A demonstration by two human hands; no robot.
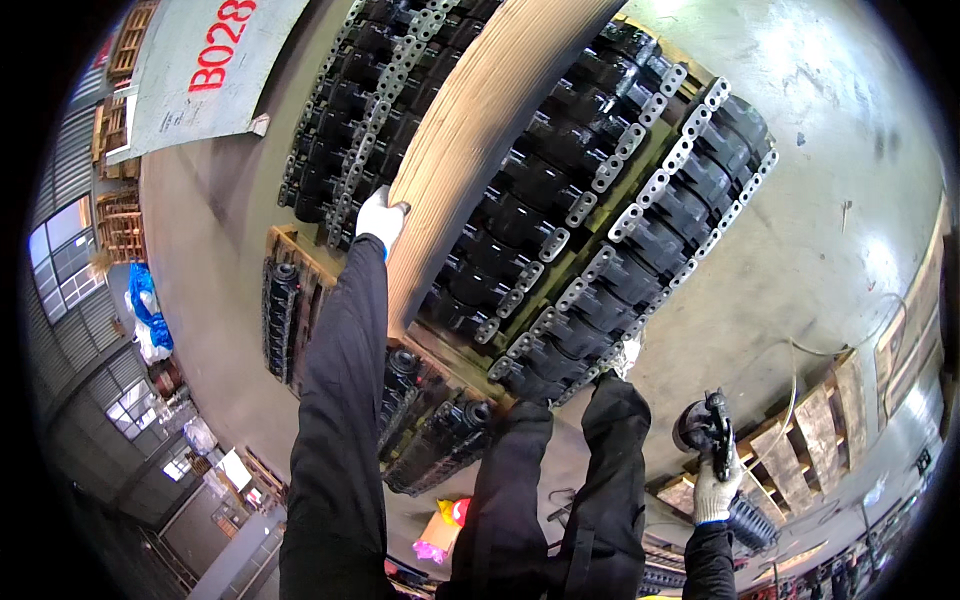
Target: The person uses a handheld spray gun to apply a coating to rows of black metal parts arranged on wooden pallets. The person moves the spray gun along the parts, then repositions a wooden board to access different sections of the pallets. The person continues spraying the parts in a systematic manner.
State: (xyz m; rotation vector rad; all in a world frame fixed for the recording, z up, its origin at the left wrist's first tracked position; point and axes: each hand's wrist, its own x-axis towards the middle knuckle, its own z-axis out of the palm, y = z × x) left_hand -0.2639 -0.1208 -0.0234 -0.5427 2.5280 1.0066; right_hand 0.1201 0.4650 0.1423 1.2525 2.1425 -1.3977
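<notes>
My left hand (pixel 383 220), in a white glove, is closed on the left edge of a long, pale wooden plank (pixel 470 120). The plank slants across the black track chains (pixel 540 180), hiding part of them. More track chain (pixel 640 250), with grey drilled link plates along its sides, lies to the right of the plank. Low on the right, my right hand (pixel 718 490) wears a pale knitted glove. It is closed around a black hand tool (pixel 706 425) with a round part on its left side; its exact kind is unclear. This hand is apart from the plank and chains.
A grey-white panel (pixel 205 75) with red marking stands at the upper left. Wooden pallets (pixel 785 460) lie on the right, near a thin hose (pixel 795 385). Smaller track chains (pixel 440 430) sit by my legs. A yellow and pink bundle (pixel 440 532) is at the bottom.
</notes>
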